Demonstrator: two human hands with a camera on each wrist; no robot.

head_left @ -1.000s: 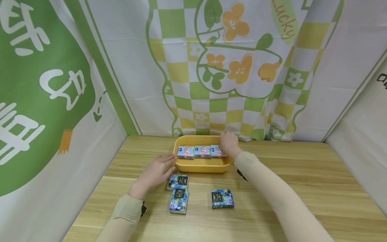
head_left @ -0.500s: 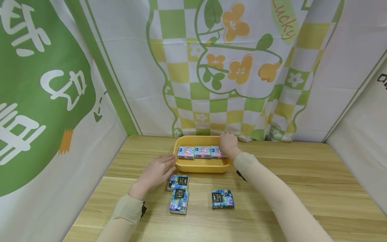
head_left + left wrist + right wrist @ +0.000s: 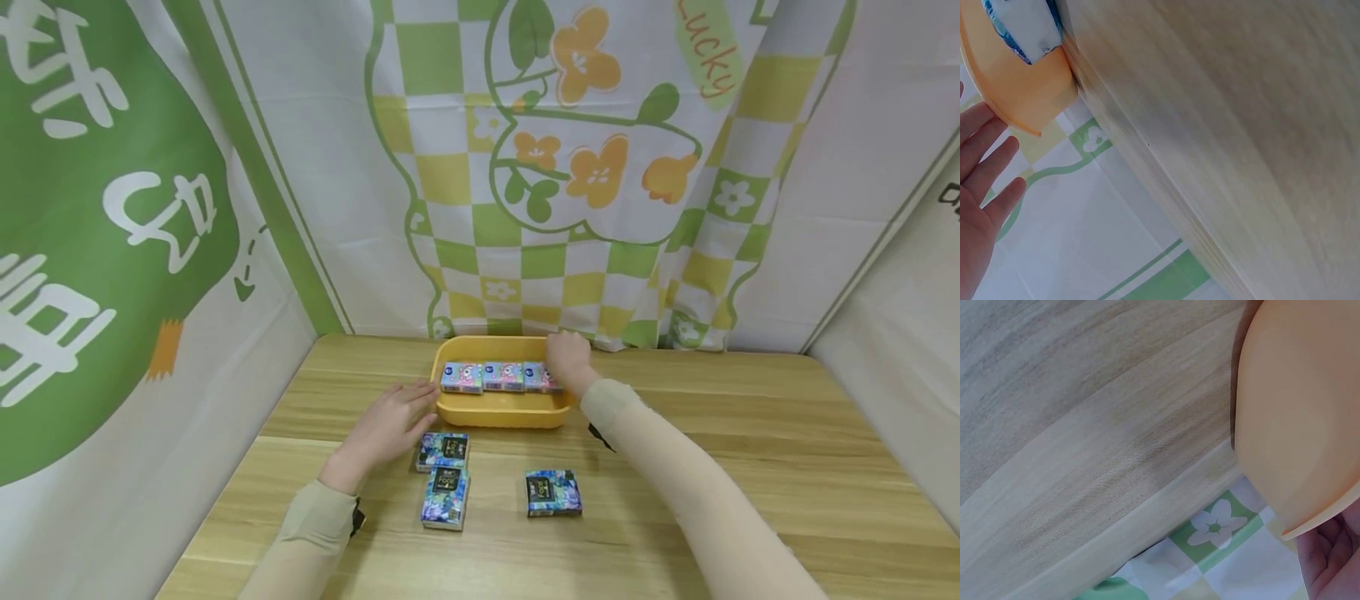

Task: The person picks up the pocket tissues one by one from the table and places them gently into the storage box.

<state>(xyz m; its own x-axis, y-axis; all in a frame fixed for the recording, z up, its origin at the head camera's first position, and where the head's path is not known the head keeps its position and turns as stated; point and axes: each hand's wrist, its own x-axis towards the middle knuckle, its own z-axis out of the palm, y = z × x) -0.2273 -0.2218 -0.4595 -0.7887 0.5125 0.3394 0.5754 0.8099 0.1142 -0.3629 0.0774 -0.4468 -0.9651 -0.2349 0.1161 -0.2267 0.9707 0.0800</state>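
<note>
A yellow plastic basket [image 3: 498, 417] stands at the back of the table. In it, side by side, lie three pink-and-blue pocket tissue packs: a left one [image 3: 462, 377], a middle one [image 3: 503, 377] and a right one [image 3: 537, 377]. My right hand [image 3: 572, 360] reaches over the right rim, fingers curled at the right pack, whose right end it hides. Fingers of my left hand [image 3: 386, 425] extend to the basket's left rim. Below that hand lie two dark blue floral tissue packs, one crosswise [image 3: 443, 451] and one lengthwise [image 3: 446, 497]. A third dark blue pack [image 3: 552, 492] lies farther right.
The wooden table [image 3: 720, 433] runs up to a checked fabric curtain [image 3: 540, 262] close behind the basket. Fabric walls also stand on the left and right sides.
</note>
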